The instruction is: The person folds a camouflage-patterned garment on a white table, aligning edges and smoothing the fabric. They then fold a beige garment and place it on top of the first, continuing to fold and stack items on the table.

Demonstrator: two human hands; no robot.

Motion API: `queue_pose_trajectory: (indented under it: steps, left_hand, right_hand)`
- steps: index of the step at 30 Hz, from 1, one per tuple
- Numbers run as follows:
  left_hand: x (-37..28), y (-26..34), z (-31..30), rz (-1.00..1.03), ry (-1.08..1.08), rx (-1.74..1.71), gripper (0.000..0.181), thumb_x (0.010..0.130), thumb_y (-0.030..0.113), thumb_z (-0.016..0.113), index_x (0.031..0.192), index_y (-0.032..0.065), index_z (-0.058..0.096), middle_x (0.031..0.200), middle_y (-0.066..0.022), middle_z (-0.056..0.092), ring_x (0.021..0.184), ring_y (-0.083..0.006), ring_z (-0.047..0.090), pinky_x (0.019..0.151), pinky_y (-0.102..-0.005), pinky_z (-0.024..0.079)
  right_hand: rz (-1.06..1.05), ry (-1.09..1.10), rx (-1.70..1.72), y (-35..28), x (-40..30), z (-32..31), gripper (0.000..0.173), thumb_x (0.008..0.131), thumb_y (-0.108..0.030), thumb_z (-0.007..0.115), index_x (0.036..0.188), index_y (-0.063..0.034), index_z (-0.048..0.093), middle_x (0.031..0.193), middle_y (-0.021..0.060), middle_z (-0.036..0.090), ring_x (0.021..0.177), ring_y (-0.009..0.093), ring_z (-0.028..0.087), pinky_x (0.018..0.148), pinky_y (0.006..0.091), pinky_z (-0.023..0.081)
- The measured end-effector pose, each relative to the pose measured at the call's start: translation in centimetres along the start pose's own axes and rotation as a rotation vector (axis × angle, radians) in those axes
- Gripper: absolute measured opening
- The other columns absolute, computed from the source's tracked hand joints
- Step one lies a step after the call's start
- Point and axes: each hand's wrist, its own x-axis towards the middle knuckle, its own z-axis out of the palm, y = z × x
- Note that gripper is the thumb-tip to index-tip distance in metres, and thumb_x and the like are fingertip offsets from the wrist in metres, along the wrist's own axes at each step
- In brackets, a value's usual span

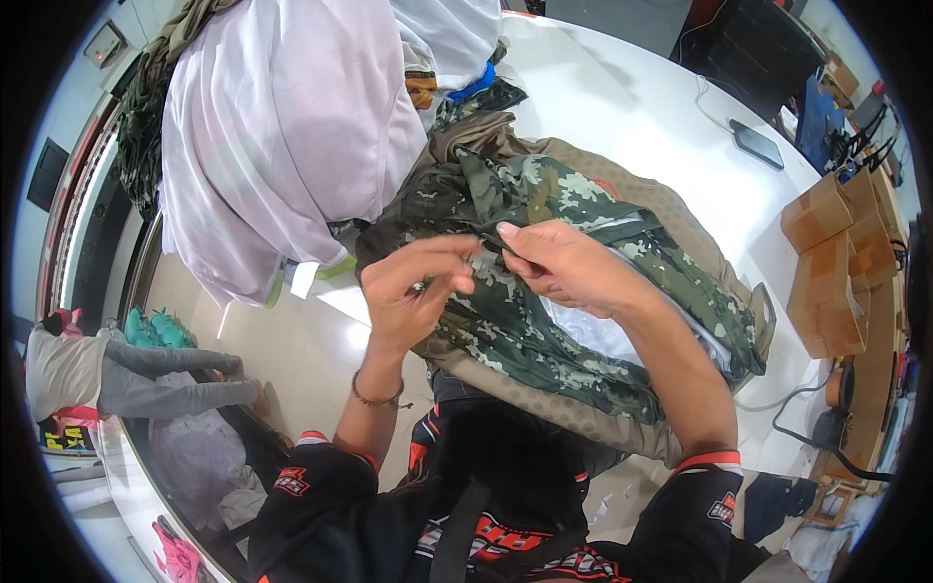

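Observation:
A green camouflage garment (503,321) lies spread before me on a white table, with a brown dotted garment (660,186) beneath it. My right hand (557,262) pinches a dark edge of the camouflage fabric between thumb and fingers, lifted slightly. Just left of that edge is my left hand (419,288), its fingers curled and blurred. Whether a small thing sits between the left fingertips cannot be made out. Whitish lining (594,328) shows within the camouflage garment below my right wrist.
White garments (291,138) are heaped at the left, hanging over the table's edge. A phone (756,144) with a cable lies on the table (619,87). Cardboard boxes (820,291) and a roll of tape (838,386) stand right. Another person (131,372) is at far left.

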Motion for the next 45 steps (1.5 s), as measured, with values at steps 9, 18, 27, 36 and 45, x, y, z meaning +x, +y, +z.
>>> queue_pose_trajectory:
  steps: [9,18,27,36,45]
  left_hand:
    - [-2.9,6.8,-13.2,-0.524,-0.481,0.432,0.014,0.079,-0.008,0.079,0.09,-0.0005,0.077,0.086,-0.0108,0.078,0.081,-0.021,0.076,0.072,-0.0295,0.058]
    - [-0.6,4.3,-3.3,-0.154,0.006,0.357,0.023,0.081,0.006,0.087,0.1,0.0,0.074,0.086,-0.0089,0.076,0.076,-0.0156,0.072,0.071,-0.0279,0.056]
    - [0.7,1.7,2.5,-0.007,0.072,0.547,0.015,0.084,0.01,0.085,0.09,0.0008,0.074,0.08,-0.0108,0.074,0.062,-0.0192,0.069,0.057,-0.0278,0.053]
    - [-0.2,1.7,2.4,0.037,0.235,0.46,0.018,0.08,0.006,0.088,0.092,0.0006,0.076,0.084,-0.0097,0.076,0.064,-0.0167,0.07,0.057,-0.0269,0.054]
    - [-0.5,0.9,2.3,0.155,0.212,0.502,0.016,0.079,0.0,0.086,0.091,-0.0002,0.076,0.088,-0.0097,0.077,0.072,-0.0177,0.074,0.063,-0.027,0.058]
  right_hand:
    - [-0.389,0.251,-0.242,-2.6,-2.6,-1.6,0.04,0.109,-0.044,0.053,0.092,-0.0083,0.06,0.06,-0.0099,0.038,0.049,0.0,0.029,0.044,0.0197,0.02]
    - [-0.391,0.373,-0.413,-3.6,-4.4,-0.5,0.043,0.107,-0.041,0.059,0.088,-0.0039,0.067,0.072,-0.0052,0.053,0.068,0.004,0.041,0.062,0.0252,0.035]
    - [-0.075,0.29,-0.357,0.0,-5.2,-0.5,0.065,0.109,-0.058,0.041,0.087,-0.0031,0.067,0.063,-0.0057,0.038,0.062,0.007,0.035,0.058,0.0266,0.029]
    - [-0.043,0.107,-0.253,1.0,-2.6,-0.6,0.068,0.109,-0.063,0.032,0.09,-0.0045,0.06,0.058,-0.0097,0.03,0.048,0.004,0.026,0.044,0.024,0.024]
    - [0.05,0.068,-0.171,1.3,-1.6,-0.2,0.058,0.111,-0.054,0.038,0.088,-0.0048,0.058,0.058,-0.0098,0.031,0.046,0.003,0.025,0.042,0.0236,0.021]
